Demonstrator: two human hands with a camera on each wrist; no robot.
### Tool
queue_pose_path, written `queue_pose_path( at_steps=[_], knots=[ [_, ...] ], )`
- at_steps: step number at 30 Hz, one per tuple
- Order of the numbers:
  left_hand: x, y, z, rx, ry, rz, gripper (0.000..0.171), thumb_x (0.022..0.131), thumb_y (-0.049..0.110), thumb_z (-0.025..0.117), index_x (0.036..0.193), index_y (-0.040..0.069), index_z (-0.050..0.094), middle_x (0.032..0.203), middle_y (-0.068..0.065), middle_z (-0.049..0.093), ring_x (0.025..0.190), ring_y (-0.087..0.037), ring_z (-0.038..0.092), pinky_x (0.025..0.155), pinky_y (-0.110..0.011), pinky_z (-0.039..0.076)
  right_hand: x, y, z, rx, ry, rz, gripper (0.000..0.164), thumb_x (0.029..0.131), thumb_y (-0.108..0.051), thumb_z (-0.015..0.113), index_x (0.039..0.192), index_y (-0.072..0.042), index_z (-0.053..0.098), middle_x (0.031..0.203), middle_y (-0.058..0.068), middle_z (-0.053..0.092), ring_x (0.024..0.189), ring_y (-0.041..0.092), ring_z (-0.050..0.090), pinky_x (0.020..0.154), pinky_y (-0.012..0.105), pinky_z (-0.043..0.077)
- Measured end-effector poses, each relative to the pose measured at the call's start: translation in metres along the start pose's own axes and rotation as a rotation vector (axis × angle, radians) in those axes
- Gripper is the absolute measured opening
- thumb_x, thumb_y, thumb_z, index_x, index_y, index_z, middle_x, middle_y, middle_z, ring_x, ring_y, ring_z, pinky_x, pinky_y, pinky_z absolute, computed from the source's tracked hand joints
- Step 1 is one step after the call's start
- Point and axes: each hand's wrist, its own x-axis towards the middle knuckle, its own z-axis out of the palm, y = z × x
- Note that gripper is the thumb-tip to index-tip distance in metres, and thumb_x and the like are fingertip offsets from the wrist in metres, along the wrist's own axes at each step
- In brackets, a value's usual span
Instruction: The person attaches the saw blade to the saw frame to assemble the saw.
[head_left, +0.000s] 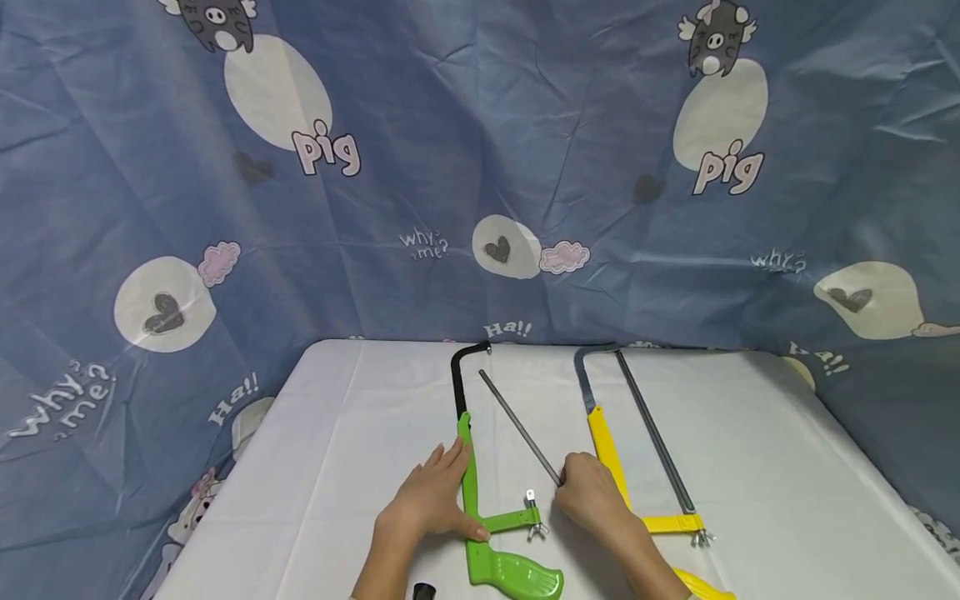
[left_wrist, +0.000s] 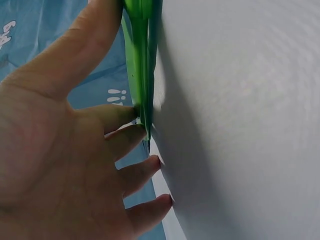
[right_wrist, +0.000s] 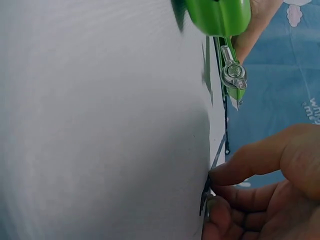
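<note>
A green hacksaw frame [head_left: 471, 483] with a black hooked front end lies on the white table. My left hand [head_left: 431, 497] rests on it, fingers stretched along its spine and thumb near the cross arm. In the left wrist view the spread fingertips [left_wrist: 136, 129] reach the green frame and the table. My right hand [head_left: 592, 492] pinches one end of a loose grey hacksaw blade [head_left: 519, 426] between thumb and fingers. The blade slants away to the far left, its other end near the black hook. A wing nut [right_wrist: 234, 76] sits on the green frame's cross arm.
Just right of my right hand lies a yellow hacksaw [head_left: 609, 446] with a grey blade [head_left: 655, 429] fitted. A small black cylindrical piece [head_left: 424, 591] stands at the near edge of view. Behind the table [head_left: 360, 417] hangs a blue patterned cloth [head_left: 420, 167].
</note>
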Motion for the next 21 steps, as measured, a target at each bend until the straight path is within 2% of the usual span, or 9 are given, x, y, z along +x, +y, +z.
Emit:
queue_pose_path(
  at_steps=[7,14,18,21],
  knots=[
    [-0.0026,0.0005,-0.0036,-0.010,-0.009,0.003,0.128,0.053,0.056,0.092,0.153,0.003,0.034,0.164,-0.017,0.025,0.150,-0.046,0.023,0.117,-0.066,0.027,-0.0010,-0.0010,0.0012,-0.008,0.024,-0.011,0.011,0.068,0.004,0.068,0.073,-0.004,0.063,0.070,0.004,0.056,0.064,0.019,0.048,0.054,0.029,0.041],
    [-0.0010,0.0003,-0.0029,-0.006,-0.002,0.001,0.126,0.052,0.056,0.093,0.152,0.004,0.037,0.164,-0.017,0.027,0.150,-0.045,0.023,0.116,-0.067,0.027,-0.0020,-0.0026,0.0034,-0.100,0.052,-0.063,0.008,0.071,0.003,0.064,0.074,-0.004,0.059,0.070,0.006,0.055,0.064,0.019,0.048,0.057,0.034,0.043],
    [0.0005,-0.0006,-0.0010,-0.006,0.000,0.003,0.126,0.052,0.057,0.092,0.152,0.005,0.037,0.163,-0.017,0.027,0.150,-0.046,0.023,0.116,-0.067,0.026,-0.0001,-0.0034,0.0033,-0.099,0.029,-0.029,0.005,0.070,0.002,0.063,0.071,-0.001,0.060,0.066,0.007,0.055,0.059,0.020,0.048,0.050,0.031,0.039],
    [0.0016,-0.0015,0.0003,-0.004,0.000,0.003,0.127,0.052,0.058,0.092,0.153,0.005,0.037,0.164,-0.017,0.027,0.150,-0.045,0.023,0.116,-0.067,0.026,0.0011,-0.0042,0.0016,-0.080,0.004,0.015,0.006,0.068,0.001,0.065,0.073,0.000,0.061,0.068,0.007,0.056,0.061,0.021,0.048,0.050,0.030,0.038]
  ],
)
